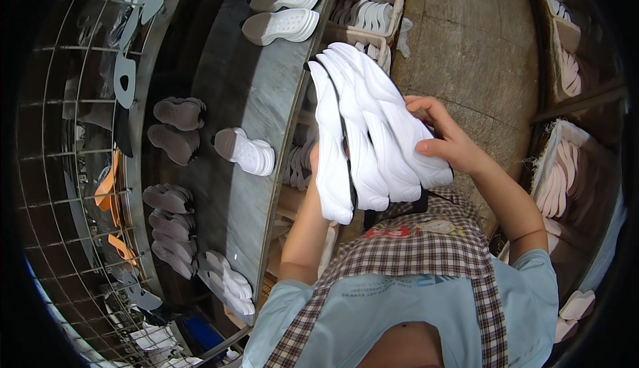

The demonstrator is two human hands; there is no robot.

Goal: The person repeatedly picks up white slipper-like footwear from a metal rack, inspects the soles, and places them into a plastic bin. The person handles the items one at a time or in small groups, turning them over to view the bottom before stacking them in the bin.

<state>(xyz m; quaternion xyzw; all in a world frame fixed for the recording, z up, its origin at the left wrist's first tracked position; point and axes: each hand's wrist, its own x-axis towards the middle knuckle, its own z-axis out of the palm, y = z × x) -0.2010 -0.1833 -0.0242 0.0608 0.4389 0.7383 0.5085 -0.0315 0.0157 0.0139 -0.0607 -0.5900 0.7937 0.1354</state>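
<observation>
A stack of several white shoe soles (373, 125) with wavy sidewalls and dark edges is held up between my hands, on edge and slightly fanned. My right hand (447, 131) grips its right end, with the thumb on the near side and the fingers bent over the far side. At the left end, my left hand (314, 157) presses against the outermost sole. Most of that hand is hidden behind the stack, so its fingers do not show.
Left of me runs a grey worktable (266, 88) bearing white sole stacks (283, 25). More soles (178, 131) lie in shadow beyond, before a wire grid (63, 148). Sole-filled bins (399, 1) stand under the table edge; others (559, 131) line the right side.
</observation>
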